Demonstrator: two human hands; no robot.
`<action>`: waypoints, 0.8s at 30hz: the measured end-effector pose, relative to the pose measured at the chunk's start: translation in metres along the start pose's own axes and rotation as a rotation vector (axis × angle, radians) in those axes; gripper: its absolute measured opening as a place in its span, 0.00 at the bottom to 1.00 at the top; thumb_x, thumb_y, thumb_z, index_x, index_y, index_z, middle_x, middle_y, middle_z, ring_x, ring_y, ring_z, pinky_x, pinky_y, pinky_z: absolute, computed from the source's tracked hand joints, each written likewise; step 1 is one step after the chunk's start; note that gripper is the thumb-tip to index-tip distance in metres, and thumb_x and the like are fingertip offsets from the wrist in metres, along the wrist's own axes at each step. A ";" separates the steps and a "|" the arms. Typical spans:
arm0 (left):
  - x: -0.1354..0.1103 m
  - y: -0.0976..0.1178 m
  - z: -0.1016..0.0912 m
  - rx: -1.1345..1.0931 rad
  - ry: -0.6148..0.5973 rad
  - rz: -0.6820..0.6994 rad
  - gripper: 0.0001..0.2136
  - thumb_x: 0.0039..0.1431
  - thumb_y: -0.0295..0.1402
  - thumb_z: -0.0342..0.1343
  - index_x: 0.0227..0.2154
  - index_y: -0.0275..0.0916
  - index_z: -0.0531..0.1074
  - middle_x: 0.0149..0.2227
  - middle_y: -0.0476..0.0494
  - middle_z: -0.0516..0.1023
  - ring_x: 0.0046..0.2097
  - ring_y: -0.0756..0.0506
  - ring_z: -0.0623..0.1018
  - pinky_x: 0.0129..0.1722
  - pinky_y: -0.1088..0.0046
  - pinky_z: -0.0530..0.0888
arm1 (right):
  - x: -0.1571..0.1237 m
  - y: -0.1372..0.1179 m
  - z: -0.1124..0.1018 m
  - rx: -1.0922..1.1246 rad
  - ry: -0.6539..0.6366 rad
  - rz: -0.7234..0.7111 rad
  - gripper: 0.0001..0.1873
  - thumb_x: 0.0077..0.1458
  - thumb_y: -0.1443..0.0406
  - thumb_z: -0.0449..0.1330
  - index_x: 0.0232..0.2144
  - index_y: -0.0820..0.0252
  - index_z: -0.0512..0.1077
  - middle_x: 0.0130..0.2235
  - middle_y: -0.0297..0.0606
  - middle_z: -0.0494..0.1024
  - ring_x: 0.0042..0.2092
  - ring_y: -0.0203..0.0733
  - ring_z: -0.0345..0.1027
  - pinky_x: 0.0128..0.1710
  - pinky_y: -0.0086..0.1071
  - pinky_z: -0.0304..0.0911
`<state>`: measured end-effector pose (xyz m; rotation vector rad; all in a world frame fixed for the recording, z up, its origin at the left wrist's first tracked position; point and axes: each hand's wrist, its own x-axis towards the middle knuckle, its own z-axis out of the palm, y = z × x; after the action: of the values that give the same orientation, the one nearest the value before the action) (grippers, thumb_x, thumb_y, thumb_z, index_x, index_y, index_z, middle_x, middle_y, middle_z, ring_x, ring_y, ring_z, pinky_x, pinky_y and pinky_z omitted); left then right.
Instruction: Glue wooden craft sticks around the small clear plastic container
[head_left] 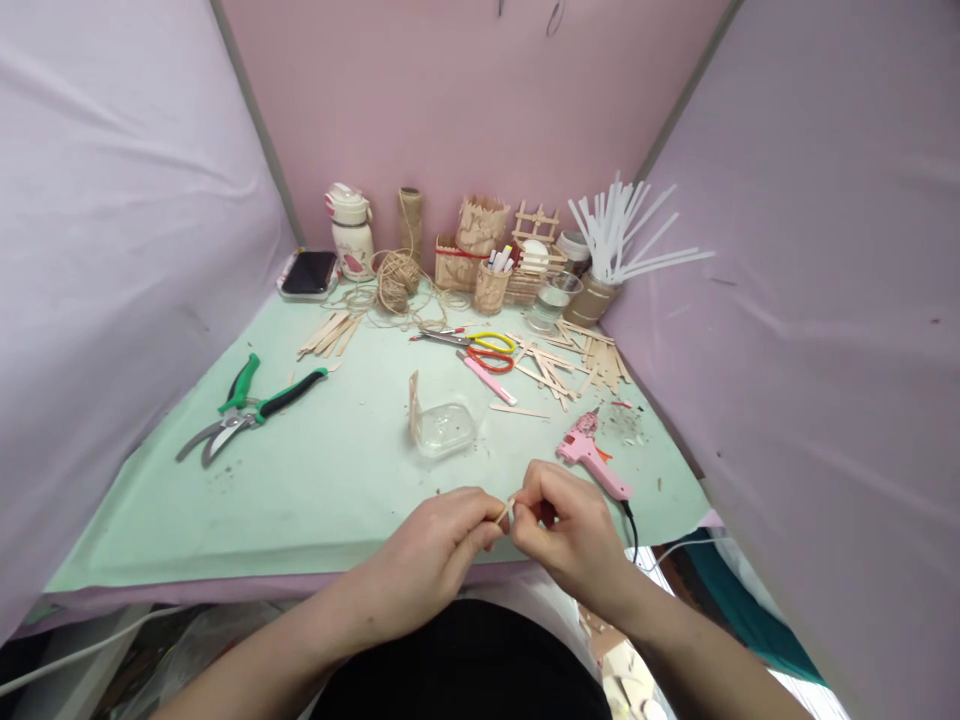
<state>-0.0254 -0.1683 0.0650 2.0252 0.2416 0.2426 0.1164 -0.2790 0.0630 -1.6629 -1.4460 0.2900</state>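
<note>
Close to the table's front edge, my left hand [442, 540] pinches a short wooden craft stick [505, 512] between thumb and fingers. My right hand [562, 520] is closed in a pinch at the stick's far end; whether it grips the stick or a bit of something on it is hidden by the fingers. Just beyond the hands stands a clear plastic box [446, 430] with a wooden piece [414, 405] upright at its left side. A pink hot glue gun [592, 455] lies to the right of my right hand, its cord hanging over the edge.
Green-handled pruning shears [251, 410] lie at left. Scissors [480, 345], a pink craft knife [489, 380] and loose craft sticks [547, 370] lie mid-table. Along the back stand a bottle [351, 235], twine ball [397, 280], stick-built holders [482, 225], a water cup [553, 300] and white glue sticks [619, 235].
</note>
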 end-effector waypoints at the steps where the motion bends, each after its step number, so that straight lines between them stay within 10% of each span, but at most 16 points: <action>1: -0.001 0.003 -0.001 -0.011 -0.006 -0.024 0.11 0.66 0.32 0.43 0.32 0.38 0.69 0.32 0.48 0.71 0.35 0.50 0.69 0.38 0.75 0.65 | 0.000 0.001 -0.002 -0.080 0.048 -0.088 0.11 0.52 0.73 0.55 0.22 0.57 0.60 0.22 0.28 0.63 0.25 0.32 0.57 0.24 0.27 0.52; 4: -0.007 0.006 -0.004 -0.160 -0.141 -0.129 0.10 0.64 0.31 0.47 0.30 0.37 0.71 0.30 0.49 0.72 0.34 0.51 0.70 0.37 0.77 0.66 | 0.003 0.008 -0.021 -0.312 0.290 -0.176 0.12 0.53 0.72 0.55 0.21 0.56 0.60 0.21 0.27 0.63 0.24 0.33 0.57 0.25 0.28 0.52; 7: -0.011 -0.001 -0.005 -0.401 -0.340 -0.273 0.08 0.61 0.33 0.52 0.30 0.36 0.72 0.26 0.50 0.73 0.29 0.52 0.70 0.31 0.78 0.65 | 0.005 0.015 -0.053 -0.428 0.631 0.070 0.09 0.53 0.72 0.56 0.24 0.56 0.64 0.24 0.28 0.66 0.25 0.33 0.58 0.25 0.27 0.54; 17: 0.017 -0.033 -0.023 -1.010 0.236 -0.298 0.16 0.49 0.43 0.67 0.32 0.35 0.76 0.28 0.47 0.73 0.29 0.55 0.65 0.30 0.81 0.62 | -0.058 0.029 -0.074 -0.300 -0.410 0.369 0.21 0.65 0.59 0.44 0.20 0.56 0.48 0.21 0.29 0.57 0.22 0.33 0.52 0.20 0.26 0.51; 24: 0.017 -0.052 -0.030 -1.064 0.406 -0.263 0.15 0.46 0.40 0.70 0.31 0.32 0.79 0.30 0.46 0.74 0.27 0.57 0.66 0.29 0.82 0.65 | -0.080 0.061 -0.083 -0.243 -0.389 0.320 0.15 0.61 0.53 0.50 0.31 0.54 0.69 0.42 0.40 0.75 0.30 0.37 0.68 0.33 0.30 0.67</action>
<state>-0.0206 -0.1151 0.0333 0.8684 0.4997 0.4894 0.1907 -0.3837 0.0379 -2.1273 -1.5354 0.6691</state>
